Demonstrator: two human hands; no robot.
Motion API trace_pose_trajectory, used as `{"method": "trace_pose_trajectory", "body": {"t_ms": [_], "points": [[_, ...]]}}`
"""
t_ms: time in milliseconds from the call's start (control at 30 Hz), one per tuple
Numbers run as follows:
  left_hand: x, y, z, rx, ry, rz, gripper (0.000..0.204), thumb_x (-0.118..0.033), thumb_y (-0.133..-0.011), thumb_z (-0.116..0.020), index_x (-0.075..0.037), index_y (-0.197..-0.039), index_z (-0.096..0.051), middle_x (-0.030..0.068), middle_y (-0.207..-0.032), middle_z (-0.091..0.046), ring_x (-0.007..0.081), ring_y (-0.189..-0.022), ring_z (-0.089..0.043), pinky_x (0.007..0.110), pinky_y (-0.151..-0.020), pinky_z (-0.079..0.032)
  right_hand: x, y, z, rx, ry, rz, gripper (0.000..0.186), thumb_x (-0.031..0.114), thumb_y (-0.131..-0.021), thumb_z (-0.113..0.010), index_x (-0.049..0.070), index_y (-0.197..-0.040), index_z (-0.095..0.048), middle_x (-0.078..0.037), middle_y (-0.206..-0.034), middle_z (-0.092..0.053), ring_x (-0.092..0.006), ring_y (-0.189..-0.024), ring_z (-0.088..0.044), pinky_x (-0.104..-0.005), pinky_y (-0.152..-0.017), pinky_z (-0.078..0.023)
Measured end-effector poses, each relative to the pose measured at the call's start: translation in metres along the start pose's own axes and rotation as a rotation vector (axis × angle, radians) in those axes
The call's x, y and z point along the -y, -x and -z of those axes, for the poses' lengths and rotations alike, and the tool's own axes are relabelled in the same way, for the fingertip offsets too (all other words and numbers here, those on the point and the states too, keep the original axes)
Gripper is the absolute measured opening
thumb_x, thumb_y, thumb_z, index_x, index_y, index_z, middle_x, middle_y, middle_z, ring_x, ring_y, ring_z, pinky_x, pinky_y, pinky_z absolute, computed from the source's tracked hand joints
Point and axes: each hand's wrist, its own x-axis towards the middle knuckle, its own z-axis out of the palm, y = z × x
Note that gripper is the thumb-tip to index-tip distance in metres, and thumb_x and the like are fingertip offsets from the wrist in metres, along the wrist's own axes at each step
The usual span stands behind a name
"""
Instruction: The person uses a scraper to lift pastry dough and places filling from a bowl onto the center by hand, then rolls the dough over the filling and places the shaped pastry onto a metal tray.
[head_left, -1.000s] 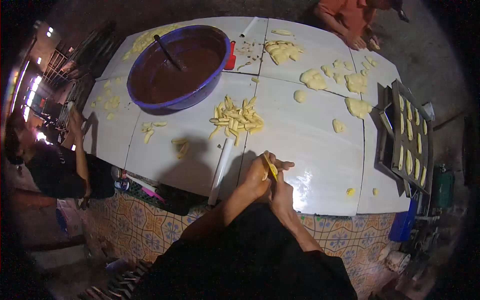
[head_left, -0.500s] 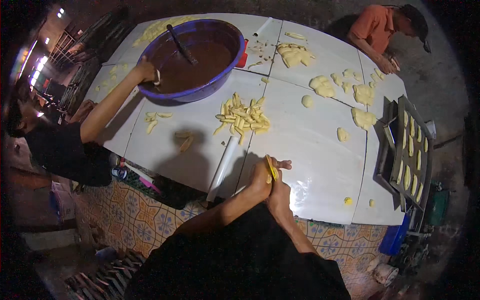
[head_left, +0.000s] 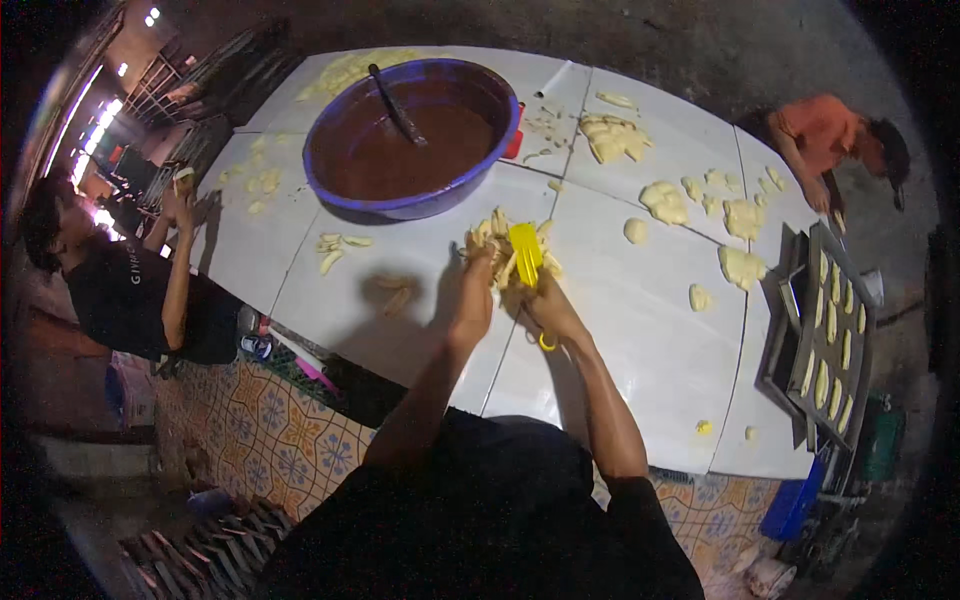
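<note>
Both my hands reach over a pile of pale yellow, finger-shaped pieces that look like peeled banana strips, on the white tabletop. At the pile's left side, my left hand touches the pieces with its fingers stretched forward and partly hidden; it looks open. My right hand is closed round the grip of a yellow scraper. Its flat blade stands up against the right part of the pile, and a yellow ring shows below the hand.
Beyond the pile stands a purple basin of brown mixture with a dark-handled tool. Dough lumps lie to the right, near a dark tray of pale strips. One co-worker is at left, another at far right.
My hands have moved forward from the table's near edge to the pile, bringing the scraper. The left co-worker's hand has left the basin and is raised with something pale.
</note>
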Motion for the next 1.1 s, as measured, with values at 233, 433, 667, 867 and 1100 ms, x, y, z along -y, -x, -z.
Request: {"method": "trace_pose_trajectory", "body": {"t_ms": [233, 433, 667, 867, 1100], "points": [[-0.052, -0.017, 0.115, -0.229, -1.626, -0.613, 0.047, -0.023, -0.084, -0.058, -0.003, -0.125, -0.048, 0.0186, -0.125, -0.05, 0.0339, -0.119, -0.044, 0.047, -0.1, -0.033, 0.02, 0.003, 0.008, -0.093, -0.17, -0.057, 0.032, 0.018, -0.096, -0.045, 0.002, -0.121, -0.034, -0.012, -0.079, -0.056, -0.0114, -0.056, -0.051, -0.0226, -0.043, -0.039], [-0.029, -0.005, 0.21, -0.194, -2.051, -0.396, 0.049, -0.027, -0.082, -0.06, -0.003, -0.122, -0.047, 0.0188, -0.126, -0.046, 0.0406, -0.122, -0.037, 0.056, -0.095, -0.03, -0.007, 0.036, 0.025, -0.218, -0.555, -0.176, 0.015, 0.013, -0.097, -0.04, 0.007, -0.112, -0.04, -0.005, -0.065, -0.051, -0.0105, -0.046, -0.046, -0.025, -0.039, -0.039], [-0.01, -0.042, 0.24, -0.348, -1.048, -0.403, 0.018, -0.01, -0.085, -0.052, -0.001, -0.101, -0.05, 0.0196, -0.093, -0.053, 0.0385, -0.092, -0.051, 0.049, -0.078, -0.043, 0.017, 0.039, 0.005, -0.289, -0.17, 0.023, 0.034, 0.013, -0.097, -0.042, 0.016, -0.127, -0.028, -0.001, -0.065, -0.051, -0.0063, -0.049, -0.044, -0.0217, -0.04, -0.033], [-0.023, 0.0, 0.08, 0.115, 0.217, -0.058, 0.024, -0.027, -0.097, -0.043, -0.006, -0.101, -0.053, 0.0103, -0.08, -0.058, 0.0191, -0.063, -0.055, 0.034, -0.062, -0.047, 0.007, 0.074, 0.0, -0.415, 0.169, 0.238, 0.017, 0.015, -0.097, -0.042, 0.001, -0.107, -0.046, -0.002, -0.066, -0.052, -0.0095, -0.052, -0.045, -0.0267, -0.045, -0.036], [0.016, 0.04, -0.001, -0.233, 0.653, 0.611, 0.015, -0.021, -0.088, -0.051, -0.007, -0.085, -0.053, 0.0067, -0.064, -0.05, 0.0194, -0.054, -0.048, 0.033, -0.049, -0.04, 0.021, 0.134, -0.048, -0.374, 0.433, 0.167, 0.015, 0.011, -0.095, -0.043, 0.001, -0.106, -0.044, -0.022, -0.061, -0.053, -0.0367, -0.051, -0.055, -0.0414, -0.047, -0.039]]}}
